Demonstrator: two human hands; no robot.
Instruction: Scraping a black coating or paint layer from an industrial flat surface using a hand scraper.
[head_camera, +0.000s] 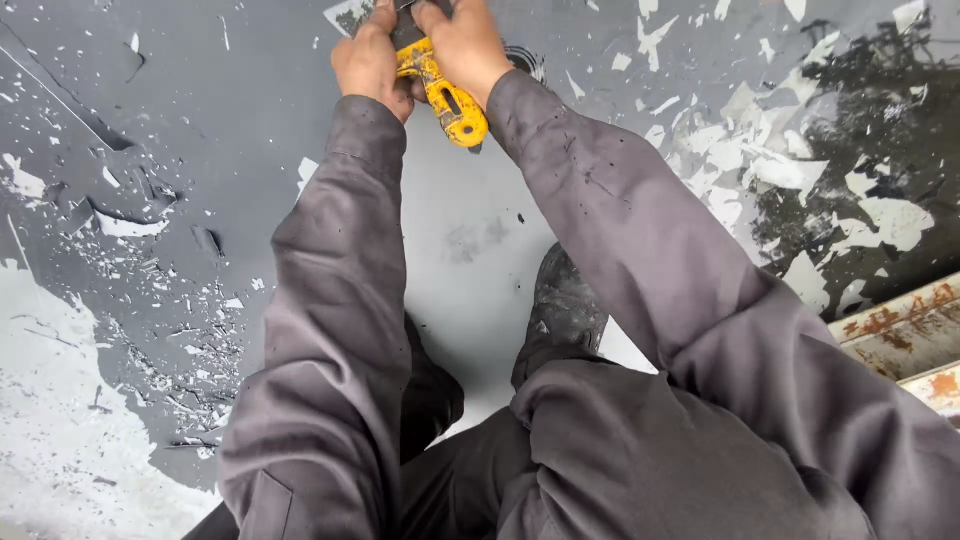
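Both of my hands grip a yellow-handled scraper (445, 92) at the top middle of the head view. My left hand (368, 60) wraps the front of the tool. My right hand (465, 42) presses on it from above and the right. The yellow handle end sticks out toward me between my wrists. The blade end is hidden under my fingers at the frame's top edge, against the dark grey floor (220, 110). Both arms wear grey sleeves.
White paint flakes (780, 170) lie scattered at right, and more chips (180, 300) at left. A large white patch (50, 420) covers the lower left floor. My dark shoe (565, 300) stands below the tool. A rusty metal edge (900, 330) runs at right.
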